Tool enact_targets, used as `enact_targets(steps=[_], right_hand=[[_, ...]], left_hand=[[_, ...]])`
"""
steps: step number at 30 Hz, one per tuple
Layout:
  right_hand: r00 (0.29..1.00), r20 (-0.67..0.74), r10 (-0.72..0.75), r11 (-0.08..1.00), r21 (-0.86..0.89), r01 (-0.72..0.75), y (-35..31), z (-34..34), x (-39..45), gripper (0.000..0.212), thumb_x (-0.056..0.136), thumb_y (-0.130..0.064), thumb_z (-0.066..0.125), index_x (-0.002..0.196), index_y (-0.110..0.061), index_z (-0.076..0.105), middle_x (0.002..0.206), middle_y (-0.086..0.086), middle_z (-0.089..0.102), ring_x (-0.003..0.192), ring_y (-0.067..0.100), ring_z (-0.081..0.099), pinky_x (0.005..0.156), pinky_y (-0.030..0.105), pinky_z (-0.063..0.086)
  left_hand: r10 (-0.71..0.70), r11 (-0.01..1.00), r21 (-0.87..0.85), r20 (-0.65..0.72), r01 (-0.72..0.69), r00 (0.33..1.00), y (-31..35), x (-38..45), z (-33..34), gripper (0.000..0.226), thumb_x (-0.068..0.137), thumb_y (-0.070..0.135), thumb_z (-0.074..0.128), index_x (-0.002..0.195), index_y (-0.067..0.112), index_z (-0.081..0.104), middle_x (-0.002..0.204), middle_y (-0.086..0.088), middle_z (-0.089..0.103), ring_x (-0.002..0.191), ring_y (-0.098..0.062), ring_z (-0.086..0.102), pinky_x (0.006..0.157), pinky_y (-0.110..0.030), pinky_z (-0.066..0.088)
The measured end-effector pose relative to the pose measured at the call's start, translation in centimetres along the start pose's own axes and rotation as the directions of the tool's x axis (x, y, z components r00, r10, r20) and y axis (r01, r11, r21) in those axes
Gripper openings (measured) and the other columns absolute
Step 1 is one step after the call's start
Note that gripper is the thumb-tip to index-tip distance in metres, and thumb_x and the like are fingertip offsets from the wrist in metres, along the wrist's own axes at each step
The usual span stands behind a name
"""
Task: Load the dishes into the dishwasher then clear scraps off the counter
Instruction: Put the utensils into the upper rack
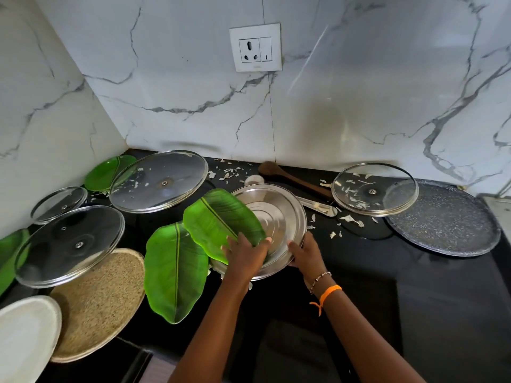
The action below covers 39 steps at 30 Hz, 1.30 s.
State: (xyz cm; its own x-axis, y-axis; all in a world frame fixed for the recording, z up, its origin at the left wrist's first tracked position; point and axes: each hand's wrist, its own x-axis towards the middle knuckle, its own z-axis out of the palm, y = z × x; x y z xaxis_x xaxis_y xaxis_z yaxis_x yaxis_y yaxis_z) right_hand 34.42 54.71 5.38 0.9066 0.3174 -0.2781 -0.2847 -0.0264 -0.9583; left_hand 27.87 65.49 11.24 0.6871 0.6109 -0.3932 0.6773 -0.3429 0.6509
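— Head camera first: what's the biggest thing, and how many of each?

— Black glossy counter [414,286] under everything, white grey-veined marble wall [359,92] behind. One speckled grey round griddle [448,219] at far right, flat and matte. One woven straw-coloured round mat [102,302] at my left, coarse, with one plain white plate [25,338] overlapping its near edge.

— Lids?

— Four glass lids that I count, all round, metal-rimmed, a small metal stud in the middle: a large one at back left [159,181], another tilted over the mat [70,244], a small one by the left wall [59,204], and one lying partly on the griddle [374,189].

— And the green pieces?

— Leaf-shaped plates, glossy, with a pale midrib. Two are in plain view; two more green ones show partly, at the corner [106,172] and the left edge [11,255].

— Your hands?

— My left hand [246,255] pinches the upper leaf plate [221,219], thumb on top, fingers under. That plate lies across the steel plate [276,219] — round, shiny, ridged — whose near rim my right hand [305,251] clasps. The other leaf plate [175,272] lies flat just left.

— Smaller bits?

— One dark wooden spoon [293,181] along the wall, one steel spoon [318,207], and white flaky scraps [349,218] scattered over the counter.
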Motion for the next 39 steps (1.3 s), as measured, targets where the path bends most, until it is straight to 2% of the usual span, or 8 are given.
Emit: enact_targets(steps=[6,11,15,19,23,26,31,39], right_hand=[[0.995,0.086,0.05,0.999,-0.025,-0.048,0.3,0.7,-0.5,0.017,0.09,-0.009,0.053,0.092,-0.025,0.049,0.11,0.016,0.061,0.096,0.03,0.064,0.08,0.051,0.055],[0.999,0.042,0.029,0.973,-0.228,-0.019,-2.5,-2.4,1.9,0.021,0.097,-0.024,0.042,0.085,-0.012,0.053,0.077,0.013,0.063,0.055,0.023,0.061,0.052,0.032,0.055],[0.943,-0.012,-0.332,0.666,-0.711,0.225,-5.7,-4.9,7.6,0.016,0.09,-0.011,0.047,0.087,-0.009,0.062,0.084,0.014,0.068,0.078,0.031,0.063,0.075,0.036,0.049],[0.92,0.182,-0.347,0.377,-0.871,0.314,-8.5,-5.2,14.1,0.021,0.089,-0.008,0.046,0.099,-0.003,0.063,0.104,0.016,0.06,0.098,0.035,0.058,0.078,0.032,0.043],[0.941,0.286,-0.18,0.172,-0.933,0.317,-8.8,-5.7,18.0,0.026,0.088,-0.021,0.056,0.107,-0.004,0.059,0.115,0.014,0.053,0.109,0.034,0.052,0.088,0.039,0.046],[0.939,0.317,-0.133,0.1,-0.938,0.331,-8.6,-6.1,19.2,0.033,0.086,-0.025,0.061,0.111,-0.005,0.057,0.117,0.013,0.051,0.111,0.033,0.052,0.089,0.039,0.045],[0.929,0.328,-0.174,0.082,-0.935,0.345,-9.1,-6.1,20.0,0.03,0.086,-0.023,0.059,0.112,-0.008,0.06,0.117,0.013,0.058,0.109,0.034,0.057,0.085,0.037,0.046],[0.932,0.316,-0.179,0.466,-0.807,0.363,-10.8,-7.5,19.9,0.021,0.082,-0.018,0.062,0.1,-0.008,0.065,0.103,0.01,0.066,0.098,0.025,0.06,0.076,0.026,0.041]], left_hand=[[0.15,0.987,-0.058,0.02,-0.149,0.988,1.8,1.0,0.9,0.068,0.089,0.037,0.056,0.141,0.003,0.027,0.152,-0.02,0.018,0.143,-0.036,0.01,0.116,-0.042,0.016],[0.168,0.974,-0.16,0.029,-0.161,0.985,3.6,2.6,2.1,0.069,0.089,0.031,0.057,0.145,0.007,0.026,0.151,-0.013,0.027,0.139,-0.025,0.027,0.114,-0.035,0.025],[0.167,0.942,-0.288,-0.035,-0.17,0.985,5.9,3.9,3.3,0.039,0.089,0.023,0.056,0.126,0.011,0.053,0.128,-0.004,0.055,0.121,-0.019,0.05,0.103,-0.032,0.038],[0.084,0.859,-0.507,-0.011,-0.078,0.996,9.4,4.7,4.6,0.014,0.088,0.015,0.056,0.092,0.009,0.068,0.094,-0.007,0.064,0.096,-0.021,0.058,0.085,-0.026,0.041],[0.149,0.976,-0.155,-0.046,-0.155,0.988,12.2,5.9,5.9,0.035,0.089,0.03,0.048,0.111,0.009,0.064,0.117,-0.01,0.063,0.119,-0.028,0.048,0.104,-0.031,0.032],[0.215,0.967,0.143,-0.013,-0.211,0.977,12.8,7.4,7.1,0.029,0.092,0.024,0.042,0.104,0.01,0.064,0.118,-0.014,0.062,0.119,-0.034,0.048,0.097,-0.034,0.034],[0.45,0.65,0.685,0.002,-0.33,0.893,13.4,9.7,8.5,0.029,0.09,0.015,0.044,0.115,0.015,0.059,0.119,-0.008,0.057,0.119,-0.031,0.043,0.098,-0.038,0.028],[0.541,0.373,0.773,0.269,-0.513,0.797,13.3,13.2,8.8,0.048,0.091,0.004,0.041,0.138,0.01,0.038,0.133,-0.008,0.05,0.125,-0.028,0.043,0.116,-0.041,0.01]])
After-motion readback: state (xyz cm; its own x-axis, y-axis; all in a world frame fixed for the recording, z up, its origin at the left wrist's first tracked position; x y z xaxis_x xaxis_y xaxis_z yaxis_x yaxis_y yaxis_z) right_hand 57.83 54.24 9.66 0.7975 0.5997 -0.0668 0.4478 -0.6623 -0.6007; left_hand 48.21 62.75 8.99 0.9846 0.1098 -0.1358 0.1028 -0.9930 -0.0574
